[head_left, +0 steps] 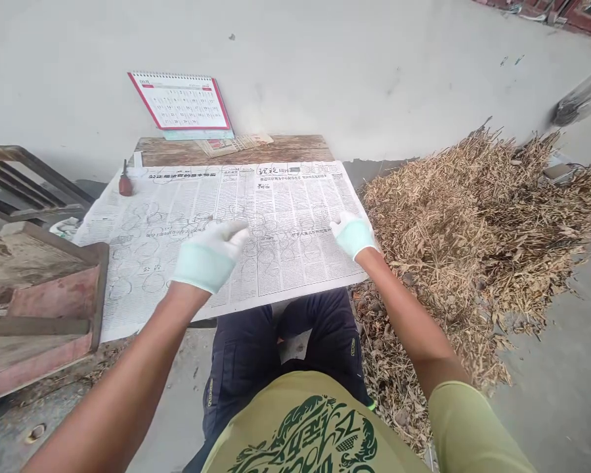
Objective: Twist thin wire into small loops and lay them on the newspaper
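Note:
A large newspaper sheet (pixel 295 276) covers most of a wooden table, with rows of hand-drawn circles over its print. Above its middle is my left hand (pixel 214 249), in a white glove with a pale green cuff. Its fingers are curled, thumb side toward the right; anything inside them is hidden. My right hand (pixel 350 233), gloved the same way, is near the sheet's right edge with its fingers bent inward. Whether it grips something thin cannot be made out. A small dark red bottle (pixel 125 184) with a thin black tip stands at the sheet's upper left.
A desk calendar (pixel 182 102) leans against the wall behind the table's bare wooden strip (pixel 162 152), beside a folded printed paper (pixel 231 144). Wooden chairs (pixel 54 282) crowd the left side. A big heap of dry stalks (pixel 473 223) lies on the right floor.

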Tool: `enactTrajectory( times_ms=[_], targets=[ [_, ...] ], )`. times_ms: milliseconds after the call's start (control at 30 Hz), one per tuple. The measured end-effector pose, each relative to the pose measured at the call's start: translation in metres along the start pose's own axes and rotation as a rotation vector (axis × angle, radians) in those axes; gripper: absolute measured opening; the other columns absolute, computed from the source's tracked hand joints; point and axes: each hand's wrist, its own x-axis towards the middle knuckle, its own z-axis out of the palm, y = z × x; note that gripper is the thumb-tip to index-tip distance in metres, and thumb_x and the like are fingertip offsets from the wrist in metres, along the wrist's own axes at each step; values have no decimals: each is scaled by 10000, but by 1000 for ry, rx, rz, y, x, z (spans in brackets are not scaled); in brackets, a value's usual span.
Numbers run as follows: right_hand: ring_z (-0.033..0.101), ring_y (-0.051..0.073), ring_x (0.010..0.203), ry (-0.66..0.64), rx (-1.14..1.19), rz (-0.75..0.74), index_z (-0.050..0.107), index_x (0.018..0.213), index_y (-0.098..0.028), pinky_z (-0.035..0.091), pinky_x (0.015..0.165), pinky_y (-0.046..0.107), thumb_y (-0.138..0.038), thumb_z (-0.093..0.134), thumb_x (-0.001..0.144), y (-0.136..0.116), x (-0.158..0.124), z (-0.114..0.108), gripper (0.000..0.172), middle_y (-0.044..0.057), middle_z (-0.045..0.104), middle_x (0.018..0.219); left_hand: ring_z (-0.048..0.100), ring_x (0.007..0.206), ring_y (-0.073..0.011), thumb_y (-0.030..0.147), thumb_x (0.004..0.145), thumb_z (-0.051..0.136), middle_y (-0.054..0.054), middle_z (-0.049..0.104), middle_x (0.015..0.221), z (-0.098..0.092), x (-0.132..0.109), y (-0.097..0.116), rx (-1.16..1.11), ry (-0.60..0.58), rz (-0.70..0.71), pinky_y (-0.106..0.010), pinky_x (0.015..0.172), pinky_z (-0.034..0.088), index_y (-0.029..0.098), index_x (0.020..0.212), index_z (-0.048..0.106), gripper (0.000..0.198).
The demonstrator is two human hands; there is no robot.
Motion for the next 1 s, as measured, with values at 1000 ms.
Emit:
enactTrajectory(
  times_ms=[1000],
  targets=[
    [656,123,626,-366,716,170,645,745,-158,515,595,237,-138,641,909,-28,-31,42,165,41,721,729,705,817,-148,292,837,753,-158,626,1459,102,12,5,-912,-295,8,-383,876,601,185,1390,654,572]
  ],
)
